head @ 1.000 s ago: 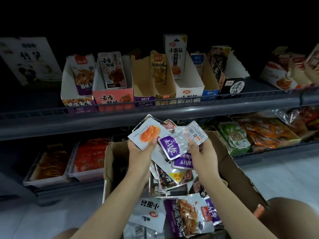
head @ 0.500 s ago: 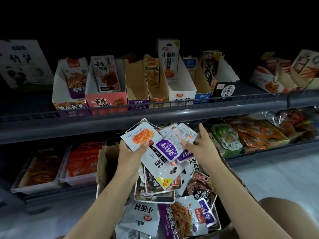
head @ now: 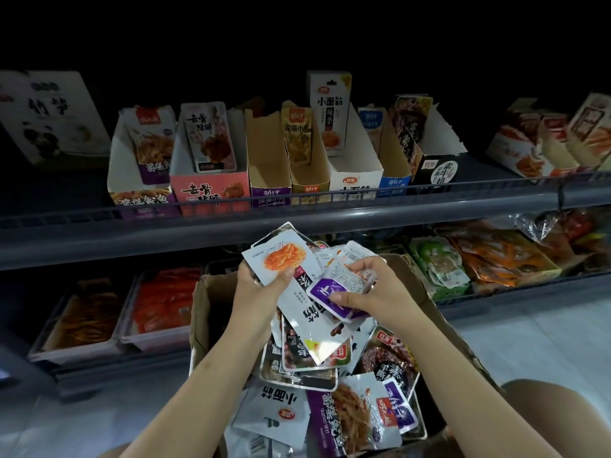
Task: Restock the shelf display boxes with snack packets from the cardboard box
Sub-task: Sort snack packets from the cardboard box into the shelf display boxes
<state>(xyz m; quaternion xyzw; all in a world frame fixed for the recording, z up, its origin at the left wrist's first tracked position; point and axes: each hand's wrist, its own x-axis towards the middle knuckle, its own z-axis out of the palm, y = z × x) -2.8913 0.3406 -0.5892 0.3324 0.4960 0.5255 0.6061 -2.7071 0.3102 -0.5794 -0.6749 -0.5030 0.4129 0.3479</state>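
A brown cardboard box in front of me is full of mixed snack packets. My left hand grips a fanned stack of white packets, the top one showing orange strips. My right hand pinches a small purple-and-white packet against that stack. Loose packets lie piled below my hands. On the upper shelf stands a row of open display boxes: a pink one, a purple-fronted empty one, a white one and a blue one.
A grey shelf rail runs across just above my hands. The lower shelf holds trays of orange and red packets at left and green and orange packs at right. More opened boxes sit at the upper right.
My right hand went from open beside the stack to closing its fingers over the small purple packet. Both hands and the stack stayed above the box.
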